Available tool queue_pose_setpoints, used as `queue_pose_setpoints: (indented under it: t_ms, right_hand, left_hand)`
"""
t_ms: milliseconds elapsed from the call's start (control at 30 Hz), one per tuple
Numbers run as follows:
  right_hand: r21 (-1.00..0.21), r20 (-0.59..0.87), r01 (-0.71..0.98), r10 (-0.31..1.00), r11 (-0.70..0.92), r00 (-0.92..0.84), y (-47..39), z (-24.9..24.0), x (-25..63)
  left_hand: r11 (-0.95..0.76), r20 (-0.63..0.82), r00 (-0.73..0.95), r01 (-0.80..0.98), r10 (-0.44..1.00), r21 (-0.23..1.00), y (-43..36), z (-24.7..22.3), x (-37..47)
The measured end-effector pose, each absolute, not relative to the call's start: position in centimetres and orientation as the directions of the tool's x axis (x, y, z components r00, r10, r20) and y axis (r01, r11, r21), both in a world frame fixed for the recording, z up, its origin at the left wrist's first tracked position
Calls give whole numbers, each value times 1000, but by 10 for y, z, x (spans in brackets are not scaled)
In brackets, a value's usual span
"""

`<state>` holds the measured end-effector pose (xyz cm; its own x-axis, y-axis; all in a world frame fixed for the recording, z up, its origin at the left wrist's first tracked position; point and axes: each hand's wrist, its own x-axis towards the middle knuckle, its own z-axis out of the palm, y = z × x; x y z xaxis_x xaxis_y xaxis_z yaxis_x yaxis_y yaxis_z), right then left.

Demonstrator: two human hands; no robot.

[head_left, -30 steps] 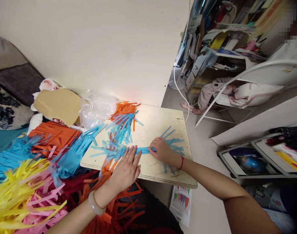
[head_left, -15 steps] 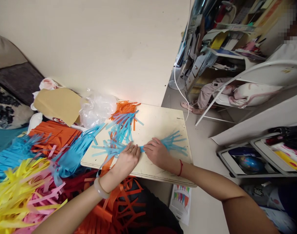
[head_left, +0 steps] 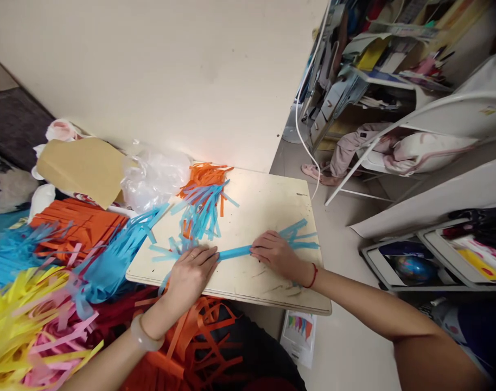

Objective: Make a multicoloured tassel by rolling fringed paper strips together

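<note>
A blue tissue-paper tassel (head_left: 235,252) lies across the small cream board (head_left: 248,201), its middle rolled into a narrow band and its cut fringes spread at both ends. My left hand (head_left: 193,271) presses on the band's left part with its fingers closed together. On the right part, my right hand (head_left: 275,256) has its fingers curled over the paper, and fringes stick out beyond it. The fingertips' undersides are hidden. Behind my left hand lie another blue tassel (head_left: 205,212) and an orange tassel (head_left: 207,176).
Fringed paper heaps in yellow (head_left: 16,326), orange (head_left: 79,225) and blue (head_left: 105,269) fill the left side. A clear plastic bag (head_left: 154,176) and brown paper (head_left: 81,165) lie behind them. At right stand a folding chair (head_left: 374,141) and a low rack (head_left: 374,266); a person sits near the chair.
My hands have moved apart, the left one leftward and the right one slightly rightward. More of the rolled blue band now shows between them. The view has shifted a little.
</note>
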<state>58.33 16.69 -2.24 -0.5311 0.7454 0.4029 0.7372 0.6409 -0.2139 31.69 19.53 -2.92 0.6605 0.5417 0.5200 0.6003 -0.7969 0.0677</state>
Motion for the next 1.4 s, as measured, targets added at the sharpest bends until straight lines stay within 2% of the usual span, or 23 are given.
queue_pose_setpoints:
  t_ms: [100,167,233,333,467,667,867,1167,1267,1400]
  right_hand:
    - [-441,402,692,815,572,-417,168,-24,590]
    - [-516,376,683,854,516,-361,169,-24,591]
    - [-521,340,714,881,469,-330,170,-23,590]
    - [-435,273,794,903,424,-333,172,-17,587]
    - [-309,201,874,924,375,-326,173,-9,580]
    - [-156,185,917,922,368,-339,174,-11,574]
    - [-33,115,937,932,348,-343,175,-8,570]
    - [98,2,943,947,319,-321,180,1,566]
    - [96,71,938,937,334,-341,177,0,561]
    - [57,262,821,785,568,-562,160,-12,542]
  left_hand:
    - [-783,545,595,585,591,210,196,-32,309]
    - [-756,532,552,572,642,318,197,-33,306]
    - [-708,496,511,572,702,413,199,-33,304]
    - [-635,432,467,608,772,477,199,-31,304]
    - [-588,368,461,677,807,442,198,-29,306]
    - [-572,305,487,740,818,354,199,-24,310]
    - [-586,291,516,769,805,256,202,-24,314]
    - [-643,329,566,736,756,211,201,-24,312]
    - [-702,360,618,689,699,181,200,-23,315]
    - [-809,397,728,583,559,73,198,-23,318]
